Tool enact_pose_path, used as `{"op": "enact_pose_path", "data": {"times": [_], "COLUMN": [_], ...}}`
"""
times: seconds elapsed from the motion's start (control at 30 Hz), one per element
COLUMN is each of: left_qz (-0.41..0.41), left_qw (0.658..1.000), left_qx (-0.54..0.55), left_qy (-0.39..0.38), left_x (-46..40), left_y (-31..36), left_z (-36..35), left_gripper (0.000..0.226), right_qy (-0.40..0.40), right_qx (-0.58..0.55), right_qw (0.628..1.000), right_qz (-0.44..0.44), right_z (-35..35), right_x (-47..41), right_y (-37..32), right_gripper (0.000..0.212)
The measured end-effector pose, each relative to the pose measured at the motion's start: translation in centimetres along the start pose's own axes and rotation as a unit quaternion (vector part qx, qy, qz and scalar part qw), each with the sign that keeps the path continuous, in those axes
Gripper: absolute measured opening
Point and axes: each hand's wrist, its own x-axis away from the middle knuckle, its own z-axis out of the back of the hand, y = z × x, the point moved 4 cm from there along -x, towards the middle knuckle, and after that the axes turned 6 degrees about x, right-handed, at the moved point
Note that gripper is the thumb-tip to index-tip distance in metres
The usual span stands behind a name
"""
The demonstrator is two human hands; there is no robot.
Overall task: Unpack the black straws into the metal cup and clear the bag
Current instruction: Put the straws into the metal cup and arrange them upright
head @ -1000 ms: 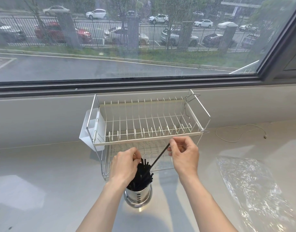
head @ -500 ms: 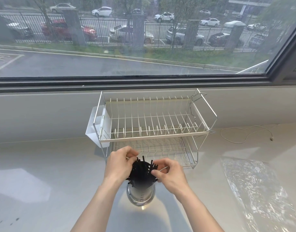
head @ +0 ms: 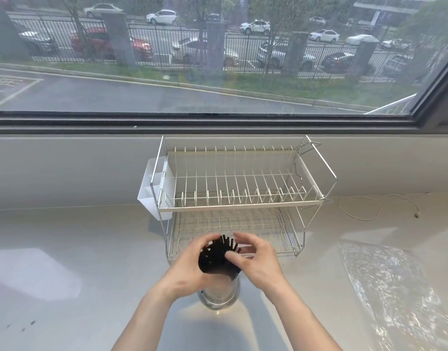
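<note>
A bundle of black straws (head: 216,257) stands upright in the shiny metal cup (head: 219,295) on the pale counter, just in front of the dish rack. My left hand (head: 190,267) cups the bundle's left side, fingers curled around the straws. My right hand (head: 256,259) presses on the right side, thumb on the straw tops and fingers spread above them. The clear plastic bag (head: 395,292) lies flat and crumpled on the counter at the far right, away from both hands.
A two-tier wire dish rack (head: 243,193) with a white plastic side holder (head: 152,188) stands behind the cup, against the window ledge. A thin white cable (head: 377,206) curls on the counter to the right of the rack.
My right hand held a single straw up at a slant, then lowered it into the cup. Both hands have since closed in around the bundle.
</note>
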Motion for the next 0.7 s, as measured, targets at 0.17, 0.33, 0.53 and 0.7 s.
{"op": "enact_pose_path", "data": {"times": [0.17, 0.33, 0.53, 0.7], "left_qz": [-0.021, -0.042, -0.082, -0.068], "left_qw": [0.984, 0.982, 0.989, 0.968], "left_qx": [-0.04, 0.025, -0.102, -0.118], "left_qy": [0.17, 0.18, 0.067, 0.209], "left_x": [-0.6, -0.2, 0.9, 0.0], "left_y": [0.4, 0.0, -1.4, 0.1], "left_z": [0.1, 0.1, -2.1, -2.7], "left_gripper": [0.028, 0.023, 0.094, 0.031], "right_qy": [0.055, 0.044, -0.025, 0.057], "right_qx": [0.028, -0.043, -0.062, -0.054], "right_qw": [0.998, 0.998, 0.998, 0.997], "right_qz": [0.003, -0.014, -0.019, -0.018], "right_z": [0.2, 1.1, 1.3, 0.7], "right_x": [0.0, 0.6, 1.4, 0.6], "right_y": [0.2, 0.8, 2.2, 0.7], "right_gripper": [0.019, 0.03, 0.033, 0.017]}}
